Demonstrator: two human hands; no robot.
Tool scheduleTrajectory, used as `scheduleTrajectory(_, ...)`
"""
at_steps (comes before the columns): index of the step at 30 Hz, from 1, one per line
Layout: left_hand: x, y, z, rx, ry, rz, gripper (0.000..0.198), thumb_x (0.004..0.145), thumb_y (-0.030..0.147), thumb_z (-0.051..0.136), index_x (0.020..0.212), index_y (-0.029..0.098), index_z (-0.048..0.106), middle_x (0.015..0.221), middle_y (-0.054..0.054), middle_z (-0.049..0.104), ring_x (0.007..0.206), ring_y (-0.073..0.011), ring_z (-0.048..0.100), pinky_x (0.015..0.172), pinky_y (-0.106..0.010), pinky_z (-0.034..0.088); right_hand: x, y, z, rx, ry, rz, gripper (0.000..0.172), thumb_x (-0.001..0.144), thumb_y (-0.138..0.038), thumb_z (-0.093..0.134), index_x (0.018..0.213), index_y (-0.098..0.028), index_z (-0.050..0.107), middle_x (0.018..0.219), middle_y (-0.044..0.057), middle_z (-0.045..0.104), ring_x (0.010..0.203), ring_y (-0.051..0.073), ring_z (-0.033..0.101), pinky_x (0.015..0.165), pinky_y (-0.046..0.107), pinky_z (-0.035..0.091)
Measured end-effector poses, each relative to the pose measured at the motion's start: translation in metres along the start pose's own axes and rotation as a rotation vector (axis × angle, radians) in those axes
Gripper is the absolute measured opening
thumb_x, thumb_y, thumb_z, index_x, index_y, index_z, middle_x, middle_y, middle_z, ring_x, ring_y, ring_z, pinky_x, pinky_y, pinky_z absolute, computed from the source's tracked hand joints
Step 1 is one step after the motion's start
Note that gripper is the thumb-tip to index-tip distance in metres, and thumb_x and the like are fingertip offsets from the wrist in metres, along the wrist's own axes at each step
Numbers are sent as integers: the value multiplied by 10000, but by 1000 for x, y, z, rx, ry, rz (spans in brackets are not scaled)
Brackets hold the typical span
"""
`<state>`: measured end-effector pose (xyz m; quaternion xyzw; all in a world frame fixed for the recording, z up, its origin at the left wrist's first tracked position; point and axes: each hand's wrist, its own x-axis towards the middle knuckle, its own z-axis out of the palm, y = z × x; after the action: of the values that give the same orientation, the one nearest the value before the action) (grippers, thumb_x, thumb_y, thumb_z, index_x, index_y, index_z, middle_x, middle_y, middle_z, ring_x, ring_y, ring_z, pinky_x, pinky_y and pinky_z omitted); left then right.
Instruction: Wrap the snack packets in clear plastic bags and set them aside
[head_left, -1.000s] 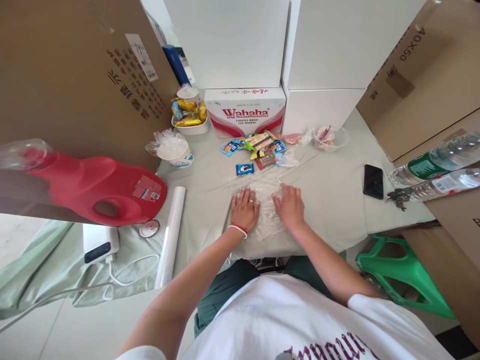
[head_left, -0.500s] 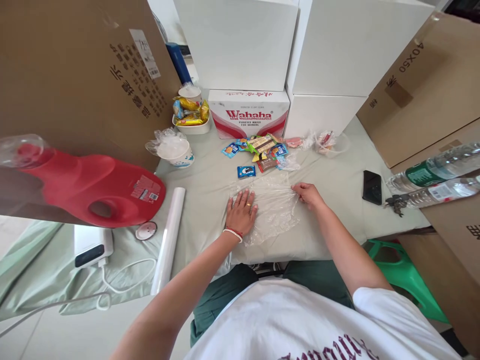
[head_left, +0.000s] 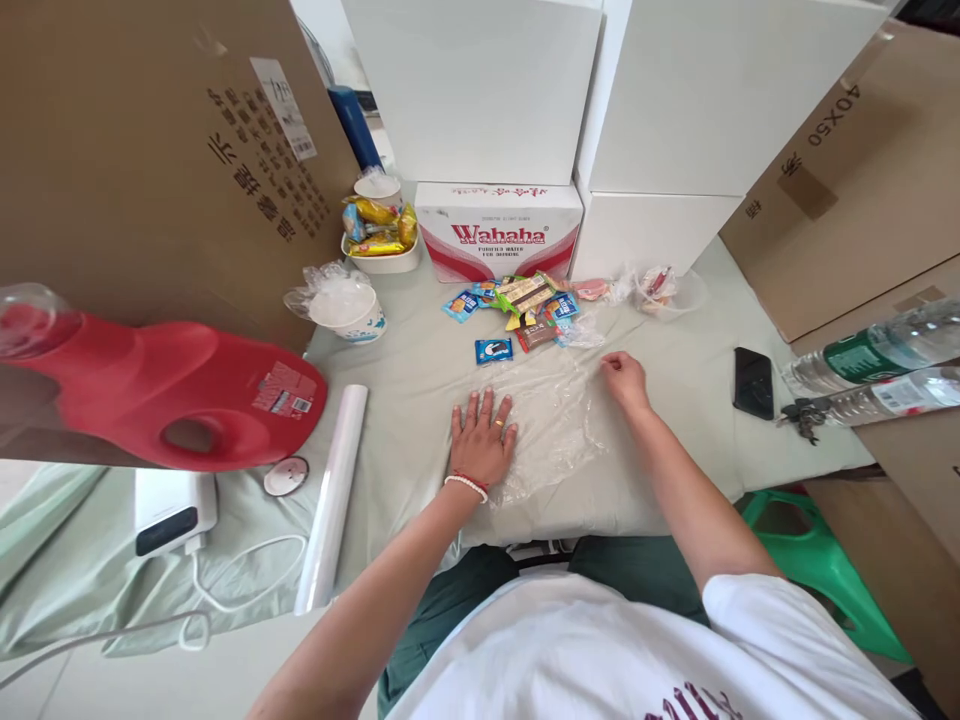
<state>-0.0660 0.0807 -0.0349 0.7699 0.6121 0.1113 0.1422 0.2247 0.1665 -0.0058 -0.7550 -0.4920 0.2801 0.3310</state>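
A thin sheet of clear plastic film [head_left: 551,440] lies spread and wrinkled on the cloth-covered table in front of me. My left hand [head_left: 481,440] rests flat on its left side, fingers spread and palm down. At the film's far right corner, my right hand [head_left: 625,382] has thumb and fingers pinched together on its edge, which is hard to see there. Just beyond the film is a small blue snack packet [head_left: 493,351]. Behind that lies a pile of colourful wrapped snacks [head_left: 527,296].
On the left are a red jug [head_left: 187,400], a white roll [head_left: 332,500], a power bank [head_left: 174,510] and a paper cup [head_left: 349,310]. A Wahaba-style water carton [head_left: 499,262] stands at the back. Rightward are a phone [head_left: 753,383] and plastic bottles [head_left: 862,352].
My right hand has moved slightly right and away from me. The taut creases across the film have smoothed out. My left hand stays flat in place.
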Motion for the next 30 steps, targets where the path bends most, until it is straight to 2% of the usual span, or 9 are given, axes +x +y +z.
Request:
scheduleTrajectory(2, 1, 0, 0, -9, -16, -5, 624, 1037, 514, 330, 1632, 328, 361, 1760, -39, 199, 1639, -329, 123, 1319, -620, 13, -16, 7, -9, -93, 25, -11, 278, 917, -455, 563, 1007, -216, 672, 915, 80, 717, 833, 202, 636, 734, 286, 449)
scheduleTrajectory(6, 1, 0, 0, -11, -17, -9, 664, 1042, 511, 300, 1657, 262, 301, 1759, -63, 194, 1642, -316, 112, 1325, -594, -5, -69, 21, -18, -299, -302, -60, 413, 787, -386, 737, 1175, -256, 681, 860, 22, 707, 762, 199, 616, 687, 285, 410)
scheduleTrajectory(8, 1, 1, -1, -20, -17, -9, 694, 1041, 510, 290, 1672, 222, 257, 1757, -79, 196, 1643, -311, 108, 1329, -582, -6, -87, 30, -25, -284, -361, -48, 340, 777, -322, 708, 1107, -244, 701, 840, 13, 700, 757, 191, 613, 694, 284, 416)
scheduleTrajectory(11, 1, 2, -2, -20, -26, -16, 705, 1044, 503, 280, 1679, 201, 230, 1753, -88, 202, 1643, -307, 113, 1330, -577, -3, -88, 43, -45, -109, -381, 44, 180, 813, -325, 618, 922, -206, 698, 808, 22, 686, 729, 173, 607, 698, 283, 440)
scheduleTrajectory(15, 2, 4, -3, -7, -33, -24, 690, 1047, 497, 276, 1670, 202, 266, 1751, -81, 212, 1641, -303, 123, 1333, -559, -9, -73, 48, -69, -108, -281, 81, 205, 838, -386, 598, 841, -197, 677, 781, 28, 675, 708, 173, 592, 685, 290, 432)
scheduleTrajectory(19, 3, 5, -3, 25, -17, -12, 684, 1049, 487, 283, 1655, 172, 311, 1741, -96, 244, 1632, -321, 166, 1327, -587, 40, -80, 29, -49, -326, -314, -69, 322, 878, -524, 625, 810, -215, 684, 811, 47, 647, 774, 205, 577, 707, 314, 418)
scheduleTrajectory(22, 2, 6, -2, 91, 16, -9, 671, 1053, 461, 295, 1638, 136, 344, 1725, -113, 287, 1615, -333, 223, 1310, -615, 118, -94, 14, -15, -326, -286, -159, 214, 809, -437, 718, 847, -229, 688, 968, 75, 648, 976, 258, 564, 821, 344, 449)
scheduleTrajectory(26, 1, 7, -2, 159, 29, 9, 653, 1057, 446, 320, 1622, 125, 374, 1717, -118, 304, 1602, -335, 258, 1289, -617, 187, -100, 5, 10, -8, -241, -111, 156, 816, -389, 659, 828, -238, 620, 1018, 62, 646, 987, 237, 563, 910, 377, 460)
scheduleTrajectory(30, 1, 7, -3, 171, 29, 10, 635, 1058, 430, 333, 1622, 141, 381, 1713, -118, 313, 1599, -340, 269, 1282, -622, 200, -93, 3, 1, 419, -382, 112, 356, 749, -494, 759, 872, -252, 529, 853, 1, 647, 797, 180, 594, 778, 324, 463)
